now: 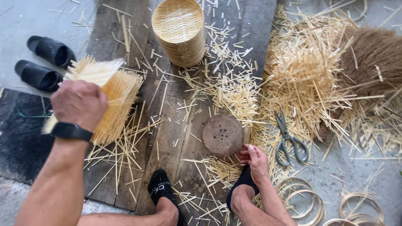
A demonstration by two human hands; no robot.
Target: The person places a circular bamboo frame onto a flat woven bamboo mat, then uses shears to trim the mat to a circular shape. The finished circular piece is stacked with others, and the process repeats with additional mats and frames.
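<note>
A round wooden block (222, 135) lies on the planks (167, 138), scissors (289, 140) right of it, stacked baskets (179, 31) behind.

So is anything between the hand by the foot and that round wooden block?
Nothing visible. The right hand is right at the lower right edge of the round wooden block. Only loose bamboo slivers lie just below and left of the fingers.

The one camera sits on the person's head and looks straight down, close above both hands and the feet.
</note>
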